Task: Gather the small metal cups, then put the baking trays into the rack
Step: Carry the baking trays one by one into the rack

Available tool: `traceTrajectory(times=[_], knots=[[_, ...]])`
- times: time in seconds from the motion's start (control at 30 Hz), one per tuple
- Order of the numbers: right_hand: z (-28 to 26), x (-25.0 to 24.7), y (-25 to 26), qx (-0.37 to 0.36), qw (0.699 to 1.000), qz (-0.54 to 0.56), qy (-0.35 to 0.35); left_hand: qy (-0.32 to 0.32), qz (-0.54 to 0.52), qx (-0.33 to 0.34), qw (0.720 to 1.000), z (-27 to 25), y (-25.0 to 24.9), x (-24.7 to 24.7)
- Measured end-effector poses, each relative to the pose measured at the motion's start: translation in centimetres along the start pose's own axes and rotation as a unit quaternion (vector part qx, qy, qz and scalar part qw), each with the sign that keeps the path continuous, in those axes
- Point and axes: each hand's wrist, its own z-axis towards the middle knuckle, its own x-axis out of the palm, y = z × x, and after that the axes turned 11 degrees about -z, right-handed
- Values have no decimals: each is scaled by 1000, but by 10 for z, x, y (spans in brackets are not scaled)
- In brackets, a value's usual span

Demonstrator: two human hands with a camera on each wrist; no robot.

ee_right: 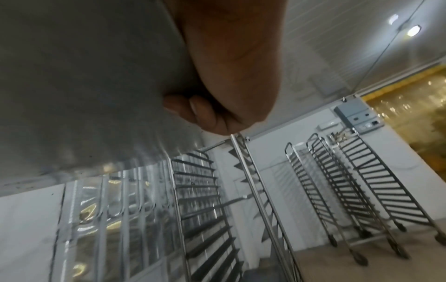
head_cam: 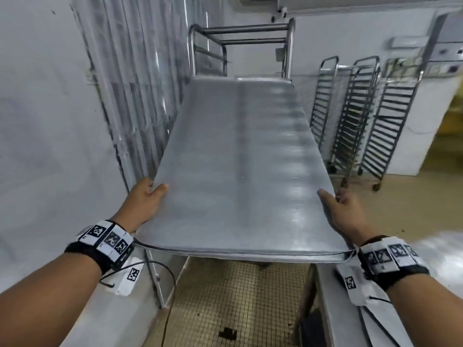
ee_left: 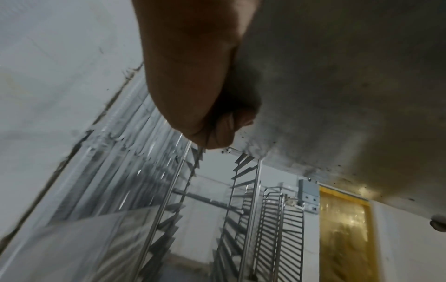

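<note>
Both hands hold one tray (head_cam: 240, 156) level at its near corners: the left hand (head_cam: 145, 199) and the right hand (head_cam: 344, 211) each pinch an edge, thumb on top, fingers (ee_left: 224, 129) curled underneath. Beyond the fingers, the tray's far end meets the rack (head_cam: 240, 43); whether it sits on the runners is hidden by the tray. Right of the right fingers, well apart, stand three spare racks (head_cam: 363, 116). No cups in view; the pictures are blurred

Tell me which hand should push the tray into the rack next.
Neither alone: left hand and right hand each grip a side edge of the baking tray, whose far end meets the rack. Push evenly with both.
</note>
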Motion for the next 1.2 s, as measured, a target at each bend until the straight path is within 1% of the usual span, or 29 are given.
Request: traceTrajectory(times=[0.13, 0.2, 0.37, 0.47, 0.63, 0.77, 0.83, 0.97, 1.1, 1.2], knots=[[-22, 20, -30, 48, 996, -26, 69, 24, 20, -75, 997, -25, 42, -6], [-42, 28, -35, 61, 993, -46, 94, 33, 29, -109, 993, -36, 65, -9], [-73, 50, -50, 105, 985, -50, 129, 36, 33, -167, 985, -45, 106, -10], [-77, 63, -49, 125, 981, -58, 134, 60, 15, -190, 980, -36, 125, -14], [-65, 88, -43, 161, 976, -50, 135, 85, 34, -193, 977, 4, 154, -17], [-48, 116, -37, 184, 974, -51, 123, 101, 49, -176, 978, 43, 165, -16], [-38, 129, -29, 188, 974, -59, 116, 108, 53, -174, 977, 66, 177, -18], [-18, 156, -18, 188, 976, -37, 105, 120, 56, -168, 977, 113, 201, -28], [4, 178, -14, 191, 977, -39, 80, 129, 52, -152, 979, 148, 206, -23], [23, 193, -23, 200, 976, -42, 78, 134, 48, -159, 977, 170, 218, -14]])
